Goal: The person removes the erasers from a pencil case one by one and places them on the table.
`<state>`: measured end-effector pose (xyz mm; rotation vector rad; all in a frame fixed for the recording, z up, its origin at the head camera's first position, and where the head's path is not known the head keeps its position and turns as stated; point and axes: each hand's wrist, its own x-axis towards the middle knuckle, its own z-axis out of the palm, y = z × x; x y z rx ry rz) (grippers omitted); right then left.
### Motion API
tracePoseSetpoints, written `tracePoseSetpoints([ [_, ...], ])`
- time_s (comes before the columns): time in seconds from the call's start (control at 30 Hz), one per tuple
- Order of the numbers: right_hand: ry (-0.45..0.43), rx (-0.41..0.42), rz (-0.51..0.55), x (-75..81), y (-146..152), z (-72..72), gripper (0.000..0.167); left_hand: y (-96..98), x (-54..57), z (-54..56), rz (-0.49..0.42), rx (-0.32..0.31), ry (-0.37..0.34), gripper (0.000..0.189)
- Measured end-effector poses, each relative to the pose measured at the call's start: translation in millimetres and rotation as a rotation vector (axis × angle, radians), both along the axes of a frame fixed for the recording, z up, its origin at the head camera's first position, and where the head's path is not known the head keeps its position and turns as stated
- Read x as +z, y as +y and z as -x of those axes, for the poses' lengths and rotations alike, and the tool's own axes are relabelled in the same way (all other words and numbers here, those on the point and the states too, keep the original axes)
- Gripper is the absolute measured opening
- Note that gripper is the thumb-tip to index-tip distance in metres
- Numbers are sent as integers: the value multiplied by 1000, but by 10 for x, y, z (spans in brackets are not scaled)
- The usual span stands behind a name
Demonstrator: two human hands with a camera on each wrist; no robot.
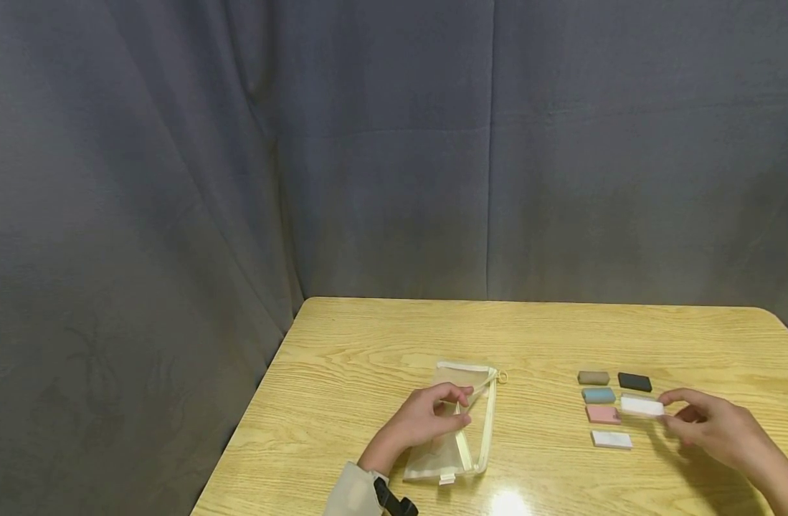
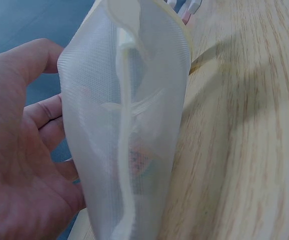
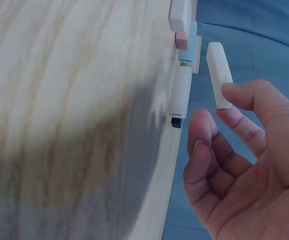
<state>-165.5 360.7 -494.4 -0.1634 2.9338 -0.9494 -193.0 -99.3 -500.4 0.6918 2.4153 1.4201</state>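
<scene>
The right hand (image 1: pixel 716 426) pinches a white eraser (image 3: pixel 218 72) between thumb and index finger, just above the table; its other fingers curl loosely below. Beneath that eraser, partly hidden, lies another white piece (image 3: pixel 180 92). The left hand (image 1: pixel 432 416) is at a translucent, pale zip pouch (image 2: pixel 99 130) and appears to grip its edge, with the thumb against the side and the fingers partly hidden behind it. In the left wrist view the pouch bulges upward, and a blurred orange patch (image 2: pixel 138 159) shows through the material.
Beside the right hand lie small blocks like erasers: brown (image 1: pixel 593 378), black (image 1: pixel 635 382), blue (image 1: pixel 599 395), pink (image 1: pixel 603 415) and white (image 1: pixel 611 439). A ring pull (image 1: pixel 502 377) hangs at the pouch's corner. Dark curtains (image 1: pixel 394 150) stand behind the wooden table (image 1: pixel 535 330).
</scene>
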Motion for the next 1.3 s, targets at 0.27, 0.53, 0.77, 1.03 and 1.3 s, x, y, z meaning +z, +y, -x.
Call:
tracePoseSetpoints([
  [0.27, -55, 8, 4, -56, 40, 21, 37, 2, -1, -4, 10, 5, -2, 21],
  [0.53, -97, 19, 0, -113, 114, 62, 44, 2, -7, -2, 19, 6, 2, 21],
  [0.77, -102, 12, -13, -142, 142, 62, 43, 7, -11, -3, 20, 13, -3, 19],
  [1.03, -96, 6, -24, -164, 160, 59, 41, 10, -5, -5, 24, 18, 1, 17],
  [1.3, -127, 8, -25, -167, 165, 66, 43, 15, 0, -10, 13, 20, 0, 16],
])
